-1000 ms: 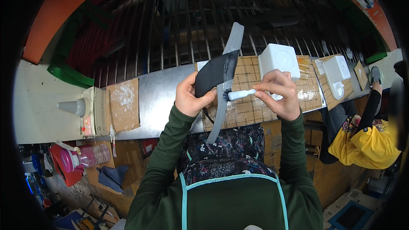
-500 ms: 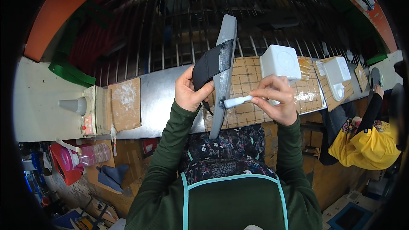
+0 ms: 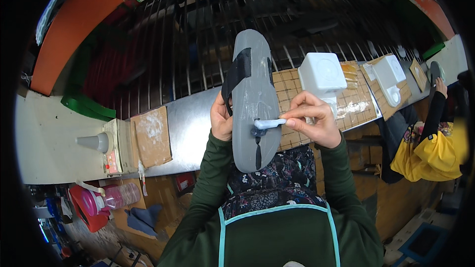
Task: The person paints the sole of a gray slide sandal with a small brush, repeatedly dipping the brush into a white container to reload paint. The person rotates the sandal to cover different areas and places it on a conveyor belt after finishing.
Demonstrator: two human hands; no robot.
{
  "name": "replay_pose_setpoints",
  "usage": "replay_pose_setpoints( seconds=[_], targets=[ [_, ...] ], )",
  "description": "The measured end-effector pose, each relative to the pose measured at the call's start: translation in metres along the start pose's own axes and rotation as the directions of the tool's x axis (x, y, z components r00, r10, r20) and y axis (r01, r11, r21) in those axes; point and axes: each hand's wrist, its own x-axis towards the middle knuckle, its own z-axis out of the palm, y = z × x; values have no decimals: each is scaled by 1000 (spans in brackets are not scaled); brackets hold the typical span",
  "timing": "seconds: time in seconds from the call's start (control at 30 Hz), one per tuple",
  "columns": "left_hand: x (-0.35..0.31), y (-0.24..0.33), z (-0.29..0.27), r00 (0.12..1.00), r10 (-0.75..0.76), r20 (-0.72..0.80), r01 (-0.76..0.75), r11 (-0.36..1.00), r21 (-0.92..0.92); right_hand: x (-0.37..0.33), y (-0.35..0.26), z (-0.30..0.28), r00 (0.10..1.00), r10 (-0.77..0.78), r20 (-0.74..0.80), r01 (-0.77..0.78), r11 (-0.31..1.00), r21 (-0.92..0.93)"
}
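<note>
My left hand (image 3: pixel 221 117) grips a grey slide sandal (image 3: pixel 255 91) by its left edge, with its flat grey underside facing me. Ends of the black strap (image 3: pixel 241 66) wrap onto that face near the top and left edge, and a thin black strip lies in its lower part. Pinched in the fingers of my right hand (image 3: pixel 311 118) is a small brush (image 3: pixel 269 123) with a whitish handle. The brush head touches the sole just above the black strip, on a dark, wet-looking patch.
A white plastic container (image 3: pixel 322 73) stands on cardboard (image 3: pixel 291 83) at right. Beyond the bench runs a rack of metal bars (image 3: pixel 198 44). Left are a stained cardboard sheet (image 3: pixel 153 133), a grey cone (image 3: pixel 94 142) and a pink bottle (image 3: pixel 111 198). A co-worker in yellow (image 3: pixel 435 153) sits far right.
The sandal has turned from edge-on to show its broad underside. The brush has moved from the sandal's edge onto that face, still in my right hand.
</note>
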Motion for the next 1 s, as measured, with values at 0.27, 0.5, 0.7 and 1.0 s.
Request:
replay_pose_setpoints(
  seconds=[0.27,0.5,0.7,1.0],
  targets=[
    [-2,-8,3,998,-39,-42,29,976,-217,5,0,-8,999,5,-49,-10,994,-108],
    [-1,-3,2,962,145,-230,-156,987,-27,-15,3,11,948,213,-238,-229,973,-42],
    [-11,13,14,899,265,-348,-205,958,199,-49,-7,22,926,314,-210,-283,945,165],
    [-14,15,18,874,336,-350,-148,872,466,-54,2,29,921,255,-294,-266,964,4]
  ],
)
